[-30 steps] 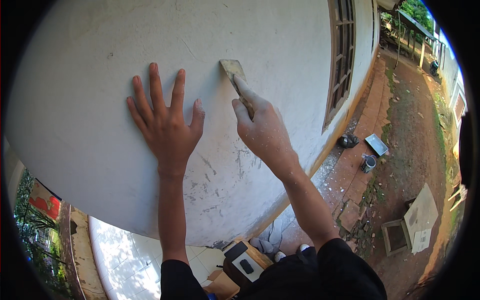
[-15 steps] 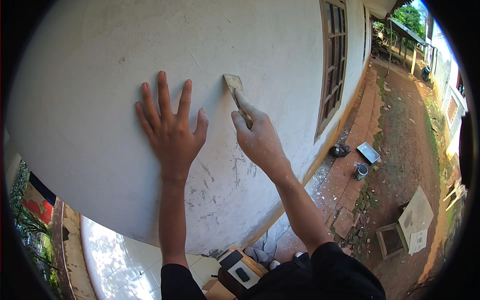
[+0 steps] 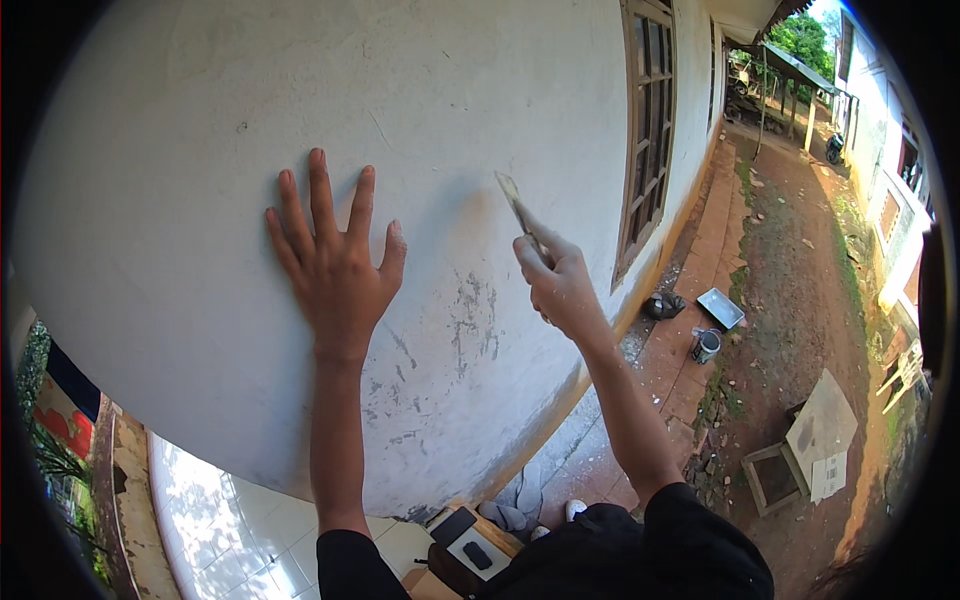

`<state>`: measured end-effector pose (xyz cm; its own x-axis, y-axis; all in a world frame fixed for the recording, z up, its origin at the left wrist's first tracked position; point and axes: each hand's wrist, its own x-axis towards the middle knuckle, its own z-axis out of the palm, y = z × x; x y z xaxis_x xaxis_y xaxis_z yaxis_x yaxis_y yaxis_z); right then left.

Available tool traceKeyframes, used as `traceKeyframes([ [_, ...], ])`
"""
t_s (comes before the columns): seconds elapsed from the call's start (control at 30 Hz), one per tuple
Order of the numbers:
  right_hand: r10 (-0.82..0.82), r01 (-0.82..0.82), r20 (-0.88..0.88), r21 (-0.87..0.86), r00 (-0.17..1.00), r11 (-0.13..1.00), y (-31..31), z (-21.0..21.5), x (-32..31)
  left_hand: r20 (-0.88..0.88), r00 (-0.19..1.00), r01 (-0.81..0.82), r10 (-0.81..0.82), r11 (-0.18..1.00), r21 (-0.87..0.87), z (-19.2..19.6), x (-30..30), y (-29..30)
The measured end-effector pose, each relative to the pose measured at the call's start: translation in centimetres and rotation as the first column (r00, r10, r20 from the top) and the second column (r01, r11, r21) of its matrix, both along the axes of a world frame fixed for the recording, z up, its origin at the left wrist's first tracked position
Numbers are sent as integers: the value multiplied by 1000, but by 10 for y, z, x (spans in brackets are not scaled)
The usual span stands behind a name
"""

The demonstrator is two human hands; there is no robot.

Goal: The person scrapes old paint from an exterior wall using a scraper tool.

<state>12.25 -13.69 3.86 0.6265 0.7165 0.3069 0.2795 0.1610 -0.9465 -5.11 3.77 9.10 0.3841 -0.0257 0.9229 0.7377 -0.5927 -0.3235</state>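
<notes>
My left hand [image 3: 343, 270] lies flat on the white wall [image 3: 180, 330], fingers spread, holding nothing. To its right, my right hand [image 3: 570, 290] is wrapped round the handle of a scraper [image 3: 518, 205] with a flat blade pointing up and away. The blade is seen nearly edge-on, and a soft shadow falls on the wall to its left; it looks held off the surface. Below the hands, the wall carries dark scuffed patches [image 3: 470, 320] where the white coat is worn or peeled.
A wooden-framed window [image 3: 648, 130] is set in the wall on the right. Along the tiled ledge [image 3: 690, 250] stand a black bag [image 3: 662, 305], a grey paint tray [image 3: 720, 308] and a paint can [image 3: 706, 346]. A wooden board structure [image 3: 820, 440] stands on the dirt; a small table [image 3: 470, 545] is by my body.
My right hand has moved right and slightly down with the scraper, whose blade has turned more edge-on and away from the wall. My left hand keeps its place on the wall.
</notes>
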Motion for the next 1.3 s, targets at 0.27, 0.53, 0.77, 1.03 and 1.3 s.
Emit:
traceKeyframes([
  [0.27,-226,193,212,166,951,967,53,59,32,-4,1000,28,-28,1000,2,-1,-1,-1],
  [0.53,-194,163,257,137,947,977,47,39,32,-8,1000,5,-5,1000,6,1,2,-3],
  [0.77,-255,204,261,207,931,957,58,56,45,-6,1000,-2,2,1000,2,-1,-1,2],
  [1.03,-251,196,368,180,895,964,44,77,59,-1,1000,31,-31,1000,-8,-1,5,-3],
  [1.3,-265,183,411,228,872,956,49,67,65,13,1000,-14,14,1000,19,0,1,-1],
])
